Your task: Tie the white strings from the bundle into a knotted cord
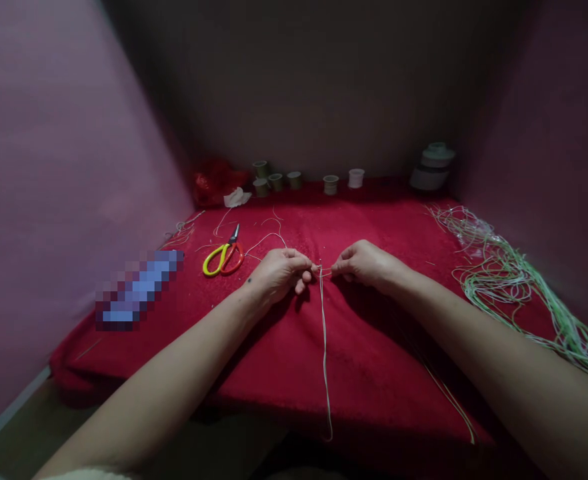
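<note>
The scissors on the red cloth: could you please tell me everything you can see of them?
The scissors have one yellow and one red handle loop, seemingly plastic, and short dark, metallic-looking blades, apparently closed. They lie on the red cloth, blades pointing away from the person, left of both hands, which do not touch them.

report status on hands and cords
Left hand and right hand both pinching thin cords. Pale strands hanging down between hands. Scissors off to the left, not in the way.
</note>
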Tool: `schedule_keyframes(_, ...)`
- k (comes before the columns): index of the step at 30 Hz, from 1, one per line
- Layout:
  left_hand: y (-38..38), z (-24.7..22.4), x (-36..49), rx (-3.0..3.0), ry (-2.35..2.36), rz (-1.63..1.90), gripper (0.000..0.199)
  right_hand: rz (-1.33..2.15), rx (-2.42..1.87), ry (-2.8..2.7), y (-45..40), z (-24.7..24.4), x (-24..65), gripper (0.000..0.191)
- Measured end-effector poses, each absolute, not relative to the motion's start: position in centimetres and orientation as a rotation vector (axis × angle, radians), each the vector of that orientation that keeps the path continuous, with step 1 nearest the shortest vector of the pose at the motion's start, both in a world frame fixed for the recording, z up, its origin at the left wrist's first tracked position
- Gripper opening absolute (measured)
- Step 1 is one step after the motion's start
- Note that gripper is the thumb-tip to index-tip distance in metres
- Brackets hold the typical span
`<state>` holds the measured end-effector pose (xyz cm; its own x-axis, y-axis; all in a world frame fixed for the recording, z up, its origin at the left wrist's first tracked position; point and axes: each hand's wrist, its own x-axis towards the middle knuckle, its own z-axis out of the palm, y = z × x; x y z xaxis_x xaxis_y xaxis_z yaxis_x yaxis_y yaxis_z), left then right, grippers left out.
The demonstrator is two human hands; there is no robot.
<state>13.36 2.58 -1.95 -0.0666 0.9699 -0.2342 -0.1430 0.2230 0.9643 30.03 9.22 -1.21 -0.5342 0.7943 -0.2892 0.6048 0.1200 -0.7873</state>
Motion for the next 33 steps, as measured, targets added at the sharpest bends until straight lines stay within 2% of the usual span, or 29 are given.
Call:
schedule_keyframes(6, 2.5, -1.4, 13.4, 0.816, 1.213, 1.177, 0.002, 1.367, -1.426, -2.163, 8.9, -0.9, 29.9, 0.025)
schedule_keyframes(16, 2.4, -2.0, 13.6, 0.916, 1.192, 1.212, 0.024, 1.371, -1.387, -2.185, 9.2, -1.2, 30.1, 0.026)
schedule_keyframes(33, 2.1, -2.4, 14.1, 1.033, 1.263, 1.233, 0.024, 1.369, -1.387, -2.188, 9.0, -1.0, 30.1, 0.027)
